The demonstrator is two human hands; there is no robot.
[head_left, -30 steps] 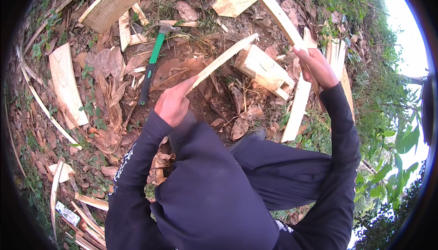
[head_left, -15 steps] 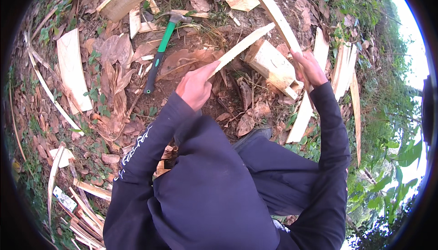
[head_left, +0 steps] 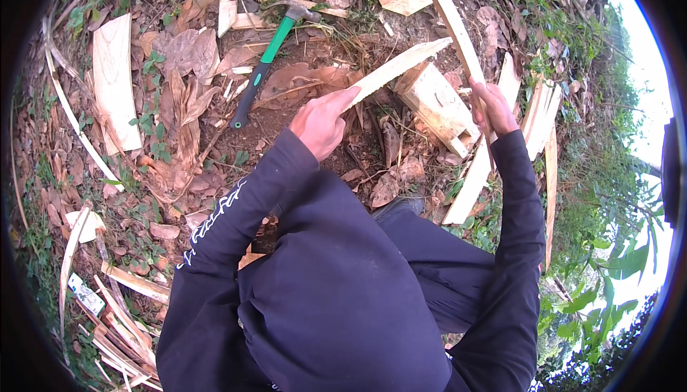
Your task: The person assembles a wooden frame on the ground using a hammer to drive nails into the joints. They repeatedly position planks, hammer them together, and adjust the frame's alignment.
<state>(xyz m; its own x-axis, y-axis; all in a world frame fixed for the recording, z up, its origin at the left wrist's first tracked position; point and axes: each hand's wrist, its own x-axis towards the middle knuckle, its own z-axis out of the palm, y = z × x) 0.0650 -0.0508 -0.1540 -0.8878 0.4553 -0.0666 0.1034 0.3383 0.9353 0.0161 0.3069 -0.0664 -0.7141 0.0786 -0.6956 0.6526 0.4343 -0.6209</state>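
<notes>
Head view: my left hand [head_left: 322,124] grips a board [head_left: 397,69] slanting away and right, toward the long stick [head_left: 452,16] my right hand [head_left: 497,109] grips.

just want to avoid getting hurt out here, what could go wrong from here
The bare left hand grips a pale, rough-edged wooden strip, so splinters seem possible. The right hand holds a long, narrow tan wooden strip that passes close to the first one's tip in this view; they might knock together, though depth is hard to judge. A green-and-black-handled hammer lies on the ground and could trip someone.
</notes>
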